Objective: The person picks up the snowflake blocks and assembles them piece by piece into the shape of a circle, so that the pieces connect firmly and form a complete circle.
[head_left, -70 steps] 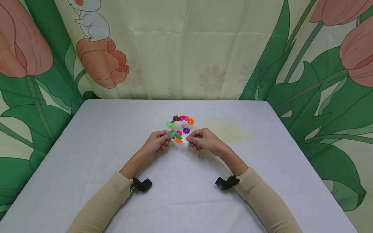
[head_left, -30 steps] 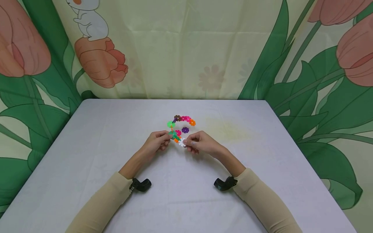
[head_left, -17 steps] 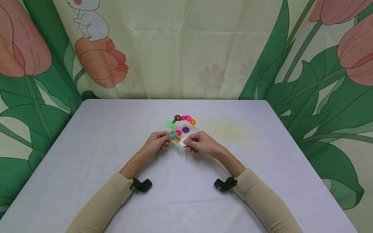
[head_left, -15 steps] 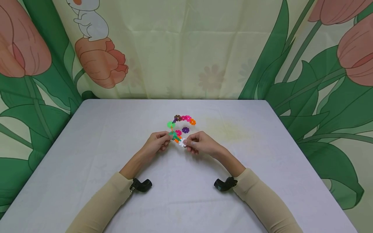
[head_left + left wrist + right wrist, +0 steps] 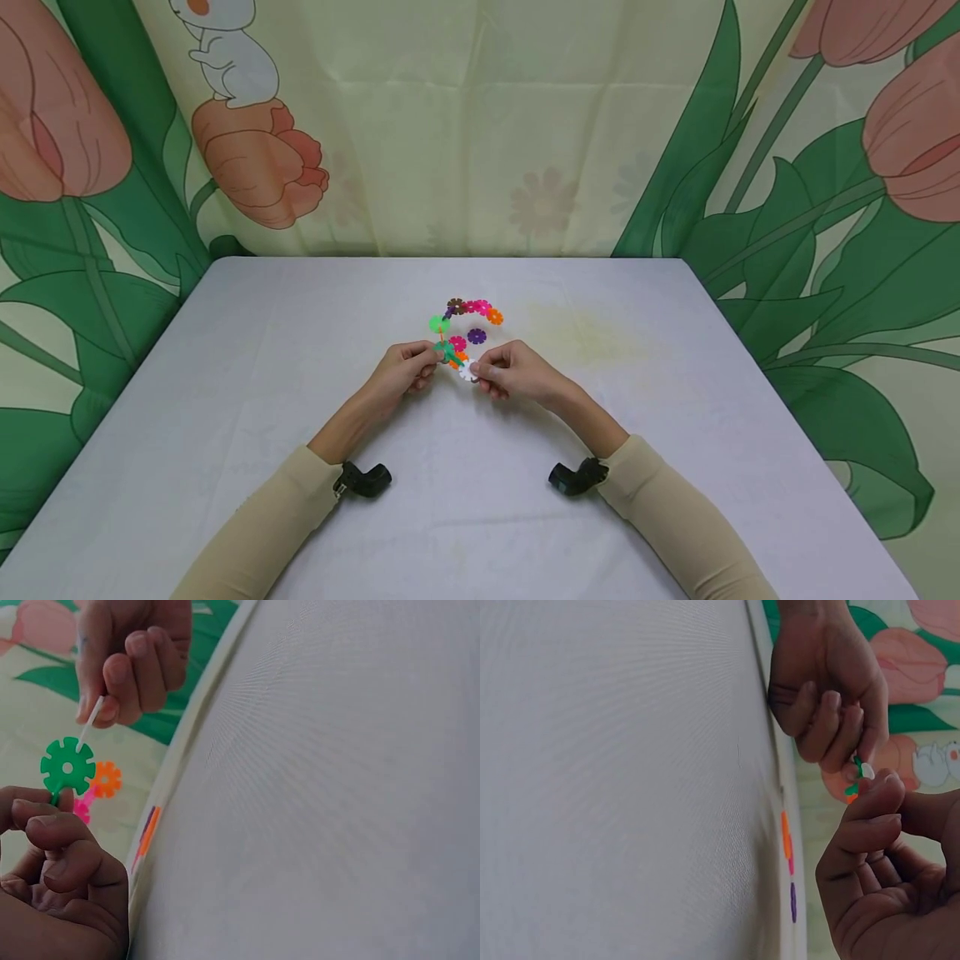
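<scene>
My left hand [image 5: 405, 371] pinches a green notched disc [image 5: 444, 350] at the near end of a curved chain of interlocking plastic discs. A second green disc [image 5: 67, 766] joins it, facing the left wrist camera. My right hand [image 5: 517, 369] pinches a white notched disc [image 5: 467, 371] between thumb and forefinger. In the left wrist view its thin edge meets a notch at the green disc's rim. Away from the hands, the chain curves through a light green disc [image 5: 438, 324], a brown disc [image 5: 457, 307] and pink ones to an orange end disc [image 5: 494, 317].
Loose on the white-covered table [image 5: 480, 517] lie a purple disc [image 5: 476, 336], a pink disc [image 5: 457, 343] and an orange disc [image 5: 461, 359], just beyond the hands. A printed curtain [image 5: 465, 167] hangs behind the table's far edge.
The right hand has brought the white disc a little left and nearer, against the green disc. The chain's far end shifts slightly; the left hand keeps its grip almost in place.
</scene>
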The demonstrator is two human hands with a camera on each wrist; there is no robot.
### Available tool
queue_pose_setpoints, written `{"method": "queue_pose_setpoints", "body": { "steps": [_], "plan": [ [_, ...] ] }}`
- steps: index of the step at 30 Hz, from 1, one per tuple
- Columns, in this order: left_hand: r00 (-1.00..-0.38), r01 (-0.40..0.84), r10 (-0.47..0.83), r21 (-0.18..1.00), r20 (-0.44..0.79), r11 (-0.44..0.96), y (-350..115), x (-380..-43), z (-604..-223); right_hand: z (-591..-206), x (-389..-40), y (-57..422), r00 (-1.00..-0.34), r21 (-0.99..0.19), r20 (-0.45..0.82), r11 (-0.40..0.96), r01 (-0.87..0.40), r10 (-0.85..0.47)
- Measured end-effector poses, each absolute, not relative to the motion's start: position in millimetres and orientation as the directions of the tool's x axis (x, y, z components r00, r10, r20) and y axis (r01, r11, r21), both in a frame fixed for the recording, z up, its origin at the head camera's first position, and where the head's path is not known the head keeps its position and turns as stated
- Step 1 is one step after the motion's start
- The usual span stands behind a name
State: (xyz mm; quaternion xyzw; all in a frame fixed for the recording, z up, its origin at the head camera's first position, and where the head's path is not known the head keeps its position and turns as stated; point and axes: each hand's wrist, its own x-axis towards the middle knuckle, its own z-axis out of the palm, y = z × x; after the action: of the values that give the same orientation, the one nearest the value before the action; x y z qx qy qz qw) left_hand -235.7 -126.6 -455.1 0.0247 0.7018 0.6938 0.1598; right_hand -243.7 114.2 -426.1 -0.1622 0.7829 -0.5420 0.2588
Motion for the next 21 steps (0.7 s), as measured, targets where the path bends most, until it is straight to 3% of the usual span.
{"method": "queue_pose_setpoints", "body": {
  "steps": [21],
  "plan": [
    [-0.951,-0.165,0.265,0.986,-0.160,0.003,-126.4,-234.4,-456.0,-425.6,-241.7,112.2,-0.827,-0.928,-0.227,0.371,0.025,-0.514]
  ]
}}
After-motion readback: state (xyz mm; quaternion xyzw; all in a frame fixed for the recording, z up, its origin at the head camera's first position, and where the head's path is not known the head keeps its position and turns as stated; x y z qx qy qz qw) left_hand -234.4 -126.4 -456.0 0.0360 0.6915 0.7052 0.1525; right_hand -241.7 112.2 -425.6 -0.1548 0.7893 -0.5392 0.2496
